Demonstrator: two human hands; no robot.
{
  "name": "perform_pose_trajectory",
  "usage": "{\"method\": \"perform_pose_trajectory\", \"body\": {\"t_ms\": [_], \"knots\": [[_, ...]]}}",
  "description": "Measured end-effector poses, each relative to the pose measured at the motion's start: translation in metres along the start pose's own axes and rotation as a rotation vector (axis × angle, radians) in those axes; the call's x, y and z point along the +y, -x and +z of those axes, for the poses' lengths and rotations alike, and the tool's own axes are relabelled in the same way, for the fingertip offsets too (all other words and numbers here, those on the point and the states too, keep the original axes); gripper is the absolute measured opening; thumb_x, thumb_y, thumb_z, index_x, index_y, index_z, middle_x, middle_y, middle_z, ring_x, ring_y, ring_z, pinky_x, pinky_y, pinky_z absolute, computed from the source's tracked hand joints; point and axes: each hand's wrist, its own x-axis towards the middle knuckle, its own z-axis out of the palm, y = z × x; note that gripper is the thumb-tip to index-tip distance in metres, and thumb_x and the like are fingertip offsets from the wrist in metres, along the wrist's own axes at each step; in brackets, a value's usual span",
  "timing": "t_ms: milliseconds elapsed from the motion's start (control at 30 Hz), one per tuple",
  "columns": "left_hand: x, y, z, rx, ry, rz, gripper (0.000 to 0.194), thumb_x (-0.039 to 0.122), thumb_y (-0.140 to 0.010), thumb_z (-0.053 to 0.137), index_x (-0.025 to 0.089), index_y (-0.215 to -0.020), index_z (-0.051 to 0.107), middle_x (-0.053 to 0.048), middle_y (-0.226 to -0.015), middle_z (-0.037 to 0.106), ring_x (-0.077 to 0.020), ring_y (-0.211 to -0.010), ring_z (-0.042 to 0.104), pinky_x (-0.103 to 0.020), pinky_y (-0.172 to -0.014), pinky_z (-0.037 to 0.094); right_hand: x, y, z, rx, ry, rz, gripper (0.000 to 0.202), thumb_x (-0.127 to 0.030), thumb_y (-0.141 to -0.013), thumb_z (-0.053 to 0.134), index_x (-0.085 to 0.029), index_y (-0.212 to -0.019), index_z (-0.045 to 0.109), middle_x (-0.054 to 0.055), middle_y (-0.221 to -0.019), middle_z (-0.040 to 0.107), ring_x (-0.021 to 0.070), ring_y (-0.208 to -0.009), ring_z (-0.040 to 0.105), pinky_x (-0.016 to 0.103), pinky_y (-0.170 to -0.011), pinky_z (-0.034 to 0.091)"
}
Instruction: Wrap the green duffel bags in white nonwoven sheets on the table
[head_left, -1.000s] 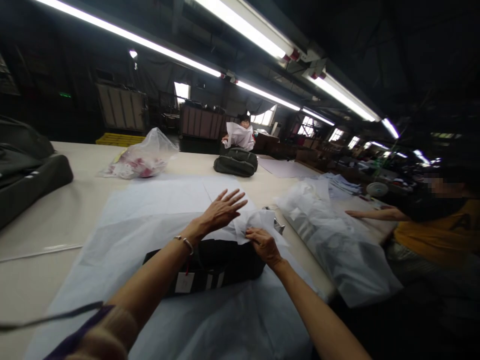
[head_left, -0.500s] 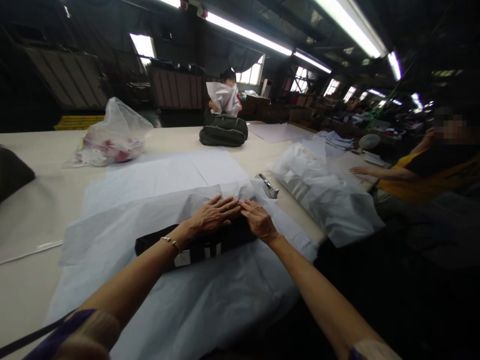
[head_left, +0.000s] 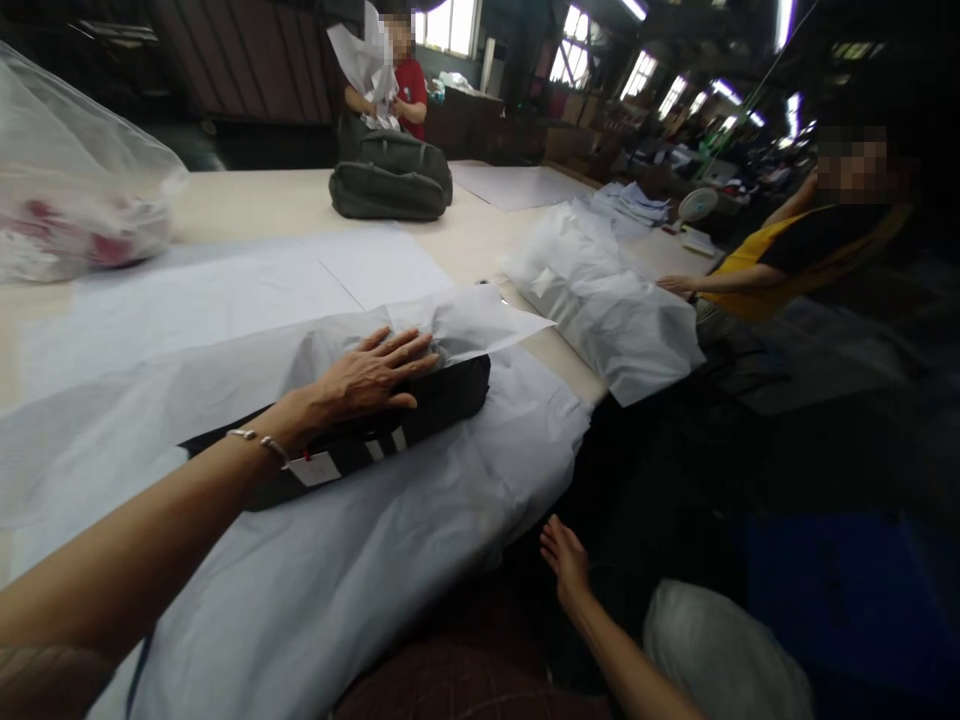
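My left hand (head_left: pixel 379 372) lies flat with spread fingers across the upper edge of a black bag (head_left: pixel 442 400) and the thin white paper folded over it. The bag has pale stripes on its front and a white tag (head_left: pixel 315 468) on a red fastening; my wrist and forearm cover part of its left side. Under it, a large sheet of thin white paper (head_left: pixel 420 540) drapes over the table's front edge. My right hand (head_left: pixel 568 562) hangs below the table edge, fingers stretched out, with nothing visible in it.
A dark green bag (head_left: pixel 390 178) stands at the back. A clear plastic bag (head_left: pixel 97 190) with red-and-white contents sits left. On the right lies a paper-wrapped bundle (head_left: pixel 607 310), near a co-worker in yellow and black (head_left: pixel 765 265). Another person in red (head_left: pixel 411 95) holds white paper behind.
My right hand has left the black bag and dropped down to the right, past the table edge. My left hand stays on the bag. The view has tilted down and turned right.
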Motion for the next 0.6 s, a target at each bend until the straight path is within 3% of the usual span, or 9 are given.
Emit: {"method": "perform_pose_trajectory", "body": {"t_ms": [133, 267, 367, 467, 600], "knots": [[-0.001, -0.001, 0.001, -0.047, -0.051, -0.002, 0.066, 0.056, -0.094, 0.045, 0.031, -0.151, 0.023, -0.004, -0.162, 0.014, -0.0241, -0.15, 0.008, -0.045, -0.121, 0.002, 0.061, -0.001, -0.003, -0.051, -0.075, 0.349, 0.103, -0.082, -0.053, 0.067, -0.016, -0.13, 0.053, 0.022, -0.142, 0.048, 0.0345, -0.13, 0.049, 0.047, -0.097, 0.047], [-0.001, -0.002, 0.002, -0.026, -0.103, -0.007, 0.066, 0.057, -0.094, 0.043, 0.031, -0.152, 0.023, -0.003, -0.163, 0.013, -0.0246, -0.15, 0.005, -0.045, -0.121, 0.003, 0.096, -0.003, 0.017, -0.065, -0.149, 0.483, 0.105, -0.092, -0.06, 0.048, -0.022, -0.138, 0.047, 0.018, -0.155, 0.032, 0.032, -0.144, 0.028, 0.052, -0.111, 0.03], [0.001, -0.003, 0.001, -0.027, -0.114, -0.016, 0.067, 0.056, -0.094, 0.043, 0.031, -0.152, 0.022, -0.002, -0.163, 0.013, -0.0254, -0.149, 0.007, -0.046, -0.121, 0.006, 0.112, -0.011, 0.029, -0.079, -0.183, 0.511, 0.099, -0.094, -0.067, 0.03, -0.024, -0.133, 0.053, 0.014, -0.153, 0.038, 0.0293, -0.145, 0.026, 0.052, -0.112, 0.028], [0.001, -0.003, 0.001, -0.038, -0.101, -0.034, 0.066, 0.057, -0.094, 0.042, 0.032, -0.152, 0.022, -0.002, -0.163, 0.013, -0.026, -0.149, 0.01, -0.047, -0.121, 0.008, 0.12, -0.021, 0.037, -0.135, -0.279, 0.526, 0.092, -0.092, -0.071, 0.021, -0.026, -0.122, 0.061, 0.01, -0.14, 0.055, 0.0271, -0.138, 0.041, 0.049, -0.108, 0.034], [0.0, -0.003, 0.003, -0.015, -0.072, -0.042, 0.065, 0.062, -0.094, 0.034, 0.031, -0.151, 0.027, -0.001, -0.162, 0.016, -0.0254, -0.149, 0.011, -0.047, -0.121, 0.009, 0.117, -0.024, 0.042, -0.274, -0.482, 0.514, 0.076, -0.09, -0.068, 0.041, -0.028, -0.103, 0.066, 0.005, -0.111, 0.071, 0.0265, -0.116, 0.059, 0.043, -0.096, 0.046]]}}
